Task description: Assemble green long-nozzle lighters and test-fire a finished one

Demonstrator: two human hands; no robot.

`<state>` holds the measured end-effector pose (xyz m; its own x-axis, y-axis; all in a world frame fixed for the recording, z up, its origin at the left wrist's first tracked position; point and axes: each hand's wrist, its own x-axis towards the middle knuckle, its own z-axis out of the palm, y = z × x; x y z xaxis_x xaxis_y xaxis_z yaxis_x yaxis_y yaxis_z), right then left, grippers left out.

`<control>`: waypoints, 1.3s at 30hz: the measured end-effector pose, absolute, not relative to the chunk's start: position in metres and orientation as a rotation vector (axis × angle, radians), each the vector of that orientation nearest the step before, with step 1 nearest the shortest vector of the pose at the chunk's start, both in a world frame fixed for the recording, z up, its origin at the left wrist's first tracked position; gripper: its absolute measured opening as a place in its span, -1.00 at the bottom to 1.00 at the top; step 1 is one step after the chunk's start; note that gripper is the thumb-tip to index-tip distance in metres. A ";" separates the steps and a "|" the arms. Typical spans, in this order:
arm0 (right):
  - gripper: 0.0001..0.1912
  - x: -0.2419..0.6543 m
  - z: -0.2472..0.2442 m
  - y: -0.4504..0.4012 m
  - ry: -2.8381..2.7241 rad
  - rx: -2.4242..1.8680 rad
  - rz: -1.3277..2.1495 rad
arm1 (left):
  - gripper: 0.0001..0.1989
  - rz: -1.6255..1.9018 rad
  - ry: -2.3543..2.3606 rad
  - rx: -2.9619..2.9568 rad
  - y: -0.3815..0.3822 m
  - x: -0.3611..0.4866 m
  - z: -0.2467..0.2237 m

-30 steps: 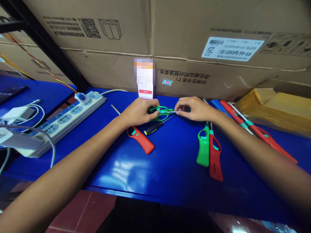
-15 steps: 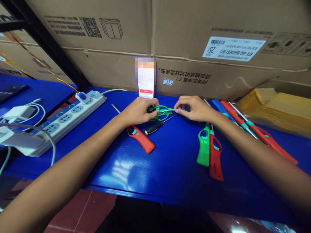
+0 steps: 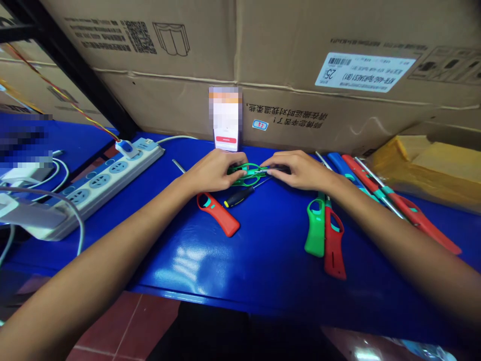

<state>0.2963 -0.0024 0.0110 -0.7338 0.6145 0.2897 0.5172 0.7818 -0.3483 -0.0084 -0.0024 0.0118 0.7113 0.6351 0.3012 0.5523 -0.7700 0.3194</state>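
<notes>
My left hand (image 3: 218,170) is closed on the left end of a green lighter casing (image 3: 246,181), which looks opened up, with pale teal and thin metal parts inside. From the other side, my right hand (image 3: 295,170) pinches a small metal part (image 3: 264,172) at the casing's right end; my fingers hide most of it. Just below the casing lies a screwdriver (image 3: 239,197) with a black and yellow handle. A red lighter (image 3: 220,215) rests nearer to me, below my left hand, and a metal rod (image 3: 179,166) shows beside my left wrist.
Under my right forearm lie a green lighter (image 3: 314,228) and a red lighter (image 3: 333,245). Several more long lighters (image 3: 370,183) lie at the right. A lit phone (image 3: 226,120) leans on a cardboard box (image 3: 169,105). A power strip (image 3: 101,185) with cables occupies the left.
My right fingers have shifted slightly left, closer to the casing, and the fingertips now cover more of the metal part. My left hand keeps its hold nearly unmoved.
</notes>
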 end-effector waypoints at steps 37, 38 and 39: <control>-0.74 0.293 -0.010 -0.009 -2.609 -0.714 0.097 | -0.84 0.386 0.853 2.599 -0.006 -0.009 0.024; -0.73 0.293 -0.011 -0.009 -2.606 -0.712 0.098 | -0.81 0.381 0.850 2.585 -0.006 -0.010 0.025; -0.73 0.293 -0.011 -0.008 -2.604 -0.709 0.101 | -0.78 0.377 0.845 2.574 -0.007 -0.011 0.026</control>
